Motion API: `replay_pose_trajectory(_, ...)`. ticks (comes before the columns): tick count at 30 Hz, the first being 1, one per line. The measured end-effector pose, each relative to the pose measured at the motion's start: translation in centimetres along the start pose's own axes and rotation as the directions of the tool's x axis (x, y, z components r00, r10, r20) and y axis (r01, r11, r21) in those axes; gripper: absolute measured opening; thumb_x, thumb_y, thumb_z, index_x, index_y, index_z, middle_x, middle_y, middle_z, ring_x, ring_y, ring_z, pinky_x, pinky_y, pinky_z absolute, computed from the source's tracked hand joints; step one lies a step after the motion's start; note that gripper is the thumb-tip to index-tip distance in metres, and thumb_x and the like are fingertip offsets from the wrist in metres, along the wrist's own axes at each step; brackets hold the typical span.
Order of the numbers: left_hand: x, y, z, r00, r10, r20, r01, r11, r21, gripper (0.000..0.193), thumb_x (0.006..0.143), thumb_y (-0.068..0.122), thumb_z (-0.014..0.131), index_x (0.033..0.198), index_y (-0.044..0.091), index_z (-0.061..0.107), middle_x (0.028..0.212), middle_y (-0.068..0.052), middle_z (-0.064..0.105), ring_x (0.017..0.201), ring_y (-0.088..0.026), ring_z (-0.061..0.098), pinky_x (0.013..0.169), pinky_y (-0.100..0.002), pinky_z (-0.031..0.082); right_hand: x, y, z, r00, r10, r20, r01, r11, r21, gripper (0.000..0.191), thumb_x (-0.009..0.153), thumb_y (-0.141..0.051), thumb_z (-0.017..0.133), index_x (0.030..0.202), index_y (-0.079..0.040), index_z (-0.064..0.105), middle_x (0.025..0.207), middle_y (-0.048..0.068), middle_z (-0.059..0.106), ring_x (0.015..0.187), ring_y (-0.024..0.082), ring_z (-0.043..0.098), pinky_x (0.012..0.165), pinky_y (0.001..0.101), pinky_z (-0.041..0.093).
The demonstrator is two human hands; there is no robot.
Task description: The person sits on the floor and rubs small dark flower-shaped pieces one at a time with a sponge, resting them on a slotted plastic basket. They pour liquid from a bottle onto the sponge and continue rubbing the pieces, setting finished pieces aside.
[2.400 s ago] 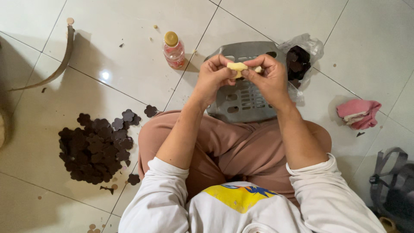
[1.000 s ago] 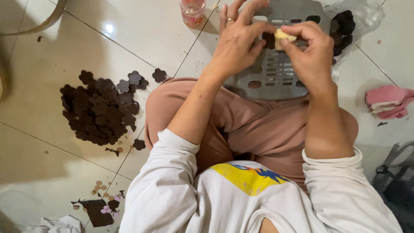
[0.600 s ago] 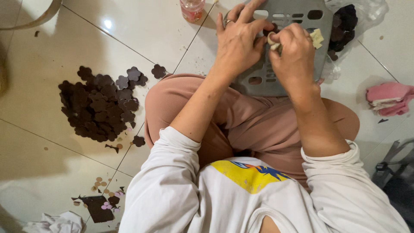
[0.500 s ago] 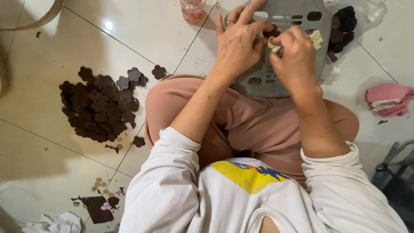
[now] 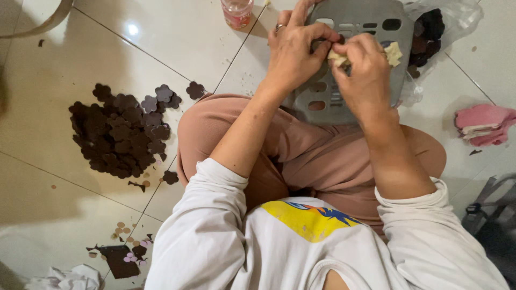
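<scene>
White floor tiles lie under everything, shiny and a bit dusty; a person sits on them with knees bent. Both hands meet over a grey plastic tray with slots in it; the tray rests past the knees. The right hand has its fingers closed on a small pale yellow piece; part of the piece sticks out past the knuckles. The left hand has its fingers curled in, pinching the same piece from the other side; a ring sits on one finger. Just beside the tray is a clear bag with dark bits inside; a small pink bottle stands near the tray's other side. Farther off, a pile of dark flower shapes lies on the floor; a pink cloth lies well apart on the other side.
</scene>
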State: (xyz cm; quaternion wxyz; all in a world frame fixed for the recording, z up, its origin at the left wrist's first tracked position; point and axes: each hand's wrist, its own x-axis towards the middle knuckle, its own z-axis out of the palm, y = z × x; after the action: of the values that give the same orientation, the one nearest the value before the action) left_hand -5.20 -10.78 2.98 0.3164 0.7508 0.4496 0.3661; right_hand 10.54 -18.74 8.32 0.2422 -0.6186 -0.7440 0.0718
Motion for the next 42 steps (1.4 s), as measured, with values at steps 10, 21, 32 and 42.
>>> replay_pose_trajectory(10,0.0,0.1,0.1,1.000,-0.003,-0.024,0.003,1.000,0.000,0.018,0.077,0.019,0.082,0.092,0.029,0.082,0.148,0.002,0.051,0.130,-0.029,0.050,0.101,-0.050,0.041,0.1,0.2,-2.4,0.895,0.275,0.352,-0.373,0.894,0.249,0.019,0.085,-0.003,0.080,0.103,-0.001,0.076,0.095,0.009,0.068,0.081,0.022,0.067,0.071,0.0355,0.053)
replay_pose_trajectory(21,-0.1,0.5,0.1,0.999,-0.048,0.003,0.048,0.999,0.008,0.018,0.078,0.018,0.080,0.093,0.028,0.083,0.146,-0.001,0.052,0.128,-0.030,0.052,0.105,-0.053,0.039,-0.5,-0.3,0.6,0.997,-0.030,0.074,0.039,0.991,-0.127,0.020,0.082,-0.005,0.081,0.098,0.000,0.072,0.105,0.015,0.067,0.099,0.035,0.068,0.089,0.0440,0.055)
replay_pose_trajectory(32,-0.1,0.2,0.4,1.000,-0.015,-0.005,0.015,0.999,-0.030,0.017,0.077,0.017,0.079,0.089,0.028,0.082,0.149,0.000,0.051,0.130,-0.031,0.050,0.102,-0.048,0.040,0.8,0.8,-3.2,0.989,0.149,0.017,-0.147,0.947,0.285,0.015,0.096,-0.005,0.073,0.111,-0.002,0.072,0.108,0.013,0.068,0.091,0.026,0.071,0.078,0.0356,0.057)
replay_pose_trajectory(42,0.1,0.9,-0.1,0.999,-0.021,0.036,0.020,1.000,0.021,0.018,0.075,0.017,0.079,0.091,0.027,0.081,0.150,-0.002,0.050,0.132,-0.032,0.048,0.106,-0.055,0.034,-0.7,2.7,-3.1,0.905,0.308,0.294,-0.340,0.938,0.064,0.014,0.089,-0.012,0.079,0.100,-0.003,0.076,0.092,0.011,0.070,0.079,0.025,0.067,0.072,0.0408,0.054)
